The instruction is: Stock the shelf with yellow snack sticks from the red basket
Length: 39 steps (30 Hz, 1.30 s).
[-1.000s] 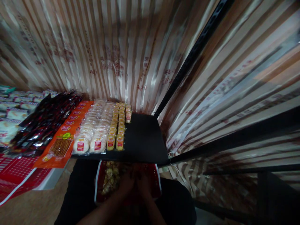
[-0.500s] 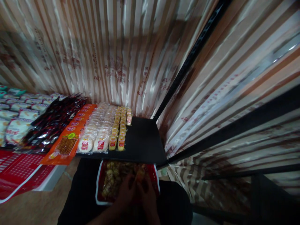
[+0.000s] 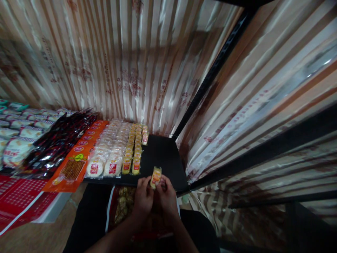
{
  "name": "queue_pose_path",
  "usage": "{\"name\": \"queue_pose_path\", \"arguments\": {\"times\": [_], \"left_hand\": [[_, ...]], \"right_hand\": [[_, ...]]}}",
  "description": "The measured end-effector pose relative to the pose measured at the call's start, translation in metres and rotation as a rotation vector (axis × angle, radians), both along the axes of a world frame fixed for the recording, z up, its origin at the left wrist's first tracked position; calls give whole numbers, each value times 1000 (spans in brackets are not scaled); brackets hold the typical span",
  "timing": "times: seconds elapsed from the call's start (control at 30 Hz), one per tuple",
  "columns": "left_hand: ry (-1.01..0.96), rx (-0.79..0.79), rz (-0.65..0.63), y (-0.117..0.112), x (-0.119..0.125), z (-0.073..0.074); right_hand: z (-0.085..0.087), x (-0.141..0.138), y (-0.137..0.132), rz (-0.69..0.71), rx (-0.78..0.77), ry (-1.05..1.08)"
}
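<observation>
The person's forearms reach forward from the near side and converge, bringing the left hand [image 3: 144, 194] and the right hand [image 3: 167, 198] close together with fingers curled. Both grasp one small yellow packet [image 3: 156, 176] between them, a fingertip grip from either side, with the right thumb at its lower front. The packet stands nearly upright at the near edge of a flat black shelf [image 3: 164, 153]; whether it touches the surface cannot be told. Its clear film is glossy, its label orange-red. Below the hands is a red basket [image 3: 108, 207] with a smooth white rim, and crinkled yellowish packets [image 3: 121, 205] lie in its left part. To the left on the shelf run rows of oblong yellow packets [image 3: 131, 154], then round, pale discs in clear wrap [image 3: 113, 165] and a flat orange pouch [image 3: 72, 168]. Creased, striped sheeting [image 3: 126, 70] hangs behind.
</observation>
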State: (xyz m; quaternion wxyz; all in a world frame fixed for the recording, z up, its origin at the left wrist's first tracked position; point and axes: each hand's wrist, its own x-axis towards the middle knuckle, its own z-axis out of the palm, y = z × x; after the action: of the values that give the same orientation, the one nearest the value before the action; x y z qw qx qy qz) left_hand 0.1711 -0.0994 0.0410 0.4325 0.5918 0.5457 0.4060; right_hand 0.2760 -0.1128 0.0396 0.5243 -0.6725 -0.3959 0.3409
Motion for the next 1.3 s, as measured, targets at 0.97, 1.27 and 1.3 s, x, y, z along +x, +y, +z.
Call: {"name": "queue_pose_path", "arguments": {"times": [0.97,1.27,1.3], "left_hand": [[-124,-177,95,124,49,-9],[-98,-125,118,136,51,-22],[-100,-128,115,137,51,-22]], "right_hand": [[-35,9,188,46,78,-295],[-38,7,202,70,113,-325],[-39,8,203,75,128,-333]]}}
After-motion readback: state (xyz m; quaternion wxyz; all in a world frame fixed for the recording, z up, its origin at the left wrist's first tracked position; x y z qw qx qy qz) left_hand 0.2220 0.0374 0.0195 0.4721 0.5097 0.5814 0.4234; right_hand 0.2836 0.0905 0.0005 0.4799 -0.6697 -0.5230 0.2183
